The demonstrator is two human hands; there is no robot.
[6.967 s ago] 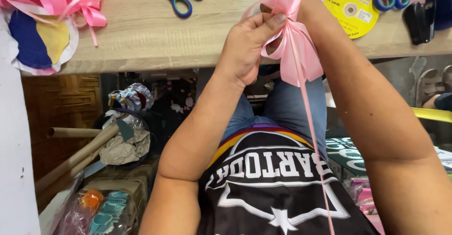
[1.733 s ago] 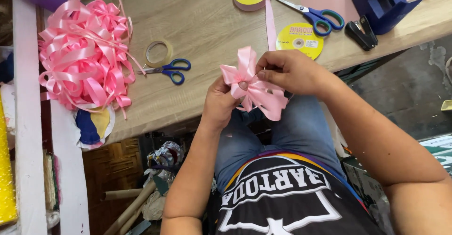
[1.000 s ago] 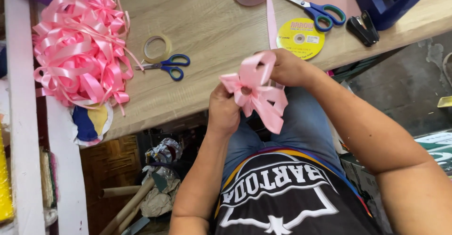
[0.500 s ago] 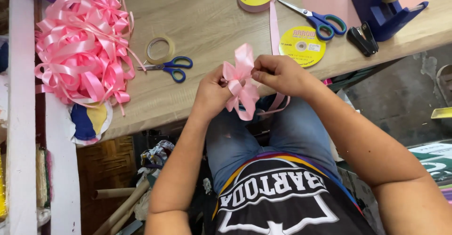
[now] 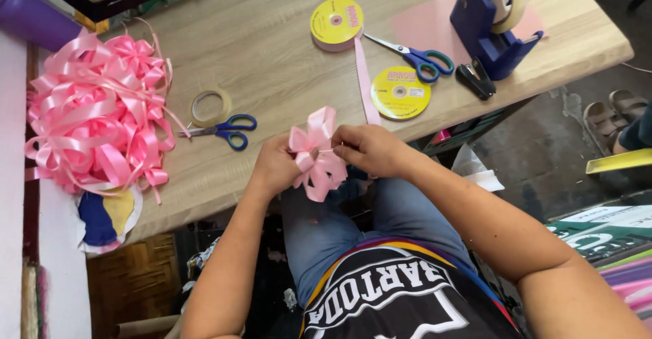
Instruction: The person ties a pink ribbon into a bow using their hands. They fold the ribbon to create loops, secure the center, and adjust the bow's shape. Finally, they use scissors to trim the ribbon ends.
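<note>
Bow: one, pink ribbon loops gathered at a centre, held over the lap just off the near edge of the counter. Judged light, soft, glossy and likely slippery; loops would crush or spring loose if squeezed. Best taken at the gathered centre, not by the loops.

Left hand: fingers closed on the bow's left side from behind.

Right hand: fingers pinched narrow on the bow at its centre, right side.

Ribbon strip: one, pink, running from the far spool toward the hands.

Spools: two, flat, yellow-faced; one near the strip's lower end, one farther back.

Scissors: two pairs, blue-handled; one left of the bow, one between the spools.

Tape ring: one, clear, beside the left scissors.

Tape dispenser: one, blue, far right.

Stapler: one, black, small, beside the dispenser.

Bow heap: pink, at the counter's left end; count cannot be told.
</note>
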